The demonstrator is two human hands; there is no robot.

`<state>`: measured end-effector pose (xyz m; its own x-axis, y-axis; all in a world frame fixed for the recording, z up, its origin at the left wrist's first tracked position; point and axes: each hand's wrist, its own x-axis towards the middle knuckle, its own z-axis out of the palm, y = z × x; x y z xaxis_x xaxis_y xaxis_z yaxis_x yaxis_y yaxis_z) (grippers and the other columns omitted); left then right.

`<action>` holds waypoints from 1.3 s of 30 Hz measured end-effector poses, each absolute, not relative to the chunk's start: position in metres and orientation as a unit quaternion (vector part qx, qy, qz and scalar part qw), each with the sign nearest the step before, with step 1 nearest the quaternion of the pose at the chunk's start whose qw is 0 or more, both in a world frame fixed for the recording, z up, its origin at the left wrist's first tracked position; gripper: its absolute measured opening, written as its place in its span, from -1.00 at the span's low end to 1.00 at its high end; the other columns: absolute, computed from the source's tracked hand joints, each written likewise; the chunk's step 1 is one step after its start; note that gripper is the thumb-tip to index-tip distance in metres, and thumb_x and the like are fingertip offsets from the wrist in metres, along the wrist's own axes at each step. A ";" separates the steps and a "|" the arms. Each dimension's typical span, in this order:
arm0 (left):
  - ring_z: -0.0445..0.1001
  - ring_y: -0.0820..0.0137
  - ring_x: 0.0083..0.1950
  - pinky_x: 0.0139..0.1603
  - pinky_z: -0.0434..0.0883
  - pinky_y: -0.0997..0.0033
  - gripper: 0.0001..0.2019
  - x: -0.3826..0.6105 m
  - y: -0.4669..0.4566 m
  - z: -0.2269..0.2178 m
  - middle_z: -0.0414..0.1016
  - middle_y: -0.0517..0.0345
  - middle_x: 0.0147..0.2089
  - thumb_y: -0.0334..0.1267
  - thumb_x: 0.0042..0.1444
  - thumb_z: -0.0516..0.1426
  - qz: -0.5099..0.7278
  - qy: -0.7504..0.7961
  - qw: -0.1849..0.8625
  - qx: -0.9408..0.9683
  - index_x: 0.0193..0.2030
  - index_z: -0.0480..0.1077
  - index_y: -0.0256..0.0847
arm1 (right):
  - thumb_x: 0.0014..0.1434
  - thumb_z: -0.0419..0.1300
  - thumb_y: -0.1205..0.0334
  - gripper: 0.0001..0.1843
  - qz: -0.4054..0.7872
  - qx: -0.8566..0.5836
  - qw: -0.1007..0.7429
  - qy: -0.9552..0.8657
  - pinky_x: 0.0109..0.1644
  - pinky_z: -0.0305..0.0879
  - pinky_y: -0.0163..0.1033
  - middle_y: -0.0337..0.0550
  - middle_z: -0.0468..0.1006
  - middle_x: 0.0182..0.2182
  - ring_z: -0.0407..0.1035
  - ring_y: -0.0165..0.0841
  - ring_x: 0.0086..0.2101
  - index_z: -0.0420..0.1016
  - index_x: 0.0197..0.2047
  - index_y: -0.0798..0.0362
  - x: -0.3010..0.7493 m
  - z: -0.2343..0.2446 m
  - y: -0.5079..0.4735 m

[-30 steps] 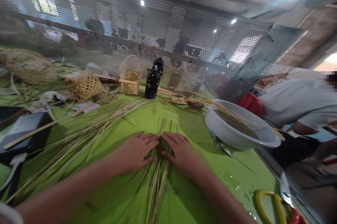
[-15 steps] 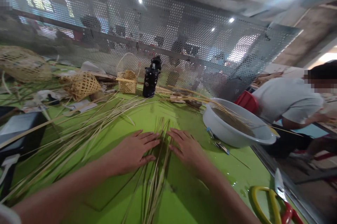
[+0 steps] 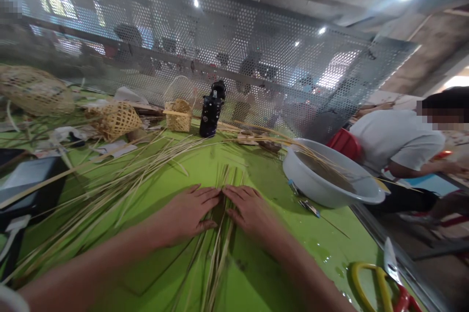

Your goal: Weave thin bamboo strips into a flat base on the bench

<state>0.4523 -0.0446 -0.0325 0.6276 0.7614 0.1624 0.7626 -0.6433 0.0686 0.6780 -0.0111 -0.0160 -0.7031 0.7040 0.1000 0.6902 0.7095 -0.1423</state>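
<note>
My left hand (image 3: 188, 212) lies flat and open on a bundle of thin bamboo strips (image 3: 217, 253) on the green table (image 3: 256, 278). My right hand (image 3: 249, 212) lies flat beside it, fingers stretched out, its fingertips almost touching those of the left. The strips run under both palms, toward me and away from me. Neither hand grips anything.
Long loose strips (image 3: 110, 180) fan out to the left. A white basin (image 3: 330, 175) with strips in it stands at right, small pliers (image 3: 304, 202) beside it. Yellow-handled shears (image 3: 381, 282) lie at the near right. Small baskets (image 3: 117, 119), a black bottle (image 3: 211, 109) and a perforated metal screen (image 3: 234, 48) stand behind. A seated person (image 3: 403, 146) is at right.
My right hand has slid left toward the left hand, closing the gap over the strips. The left hand has hardly moved.
</note>
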 end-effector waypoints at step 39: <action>0.30 0.05 0.32 0.30 0.20 -0.05 -0.42 0.458 -0.048 -0.029 0.29 -0.16 0.34 0.17 0.32 -0.12 -0.089 -0.397 0.027 -0.913 0.34 0.26 -0.03 | 0.38 0.02 0.15 -0.55 0.071 -0.400 0.024 -0.913 0.33 0.07 0.06 -0.20 0.32 0.29 0.20 -0.20 0.22 0.31 0.31 -0.20 0.708 0.008 -0.023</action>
<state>0.4575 -0.0479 -0.0289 0.6684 0.7205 0.1848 0.7302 -0.6829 0.0214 0.7083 -0.0232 0.0082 -0.6781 0.7348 -0.0139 0.7282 0.6691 -0.1485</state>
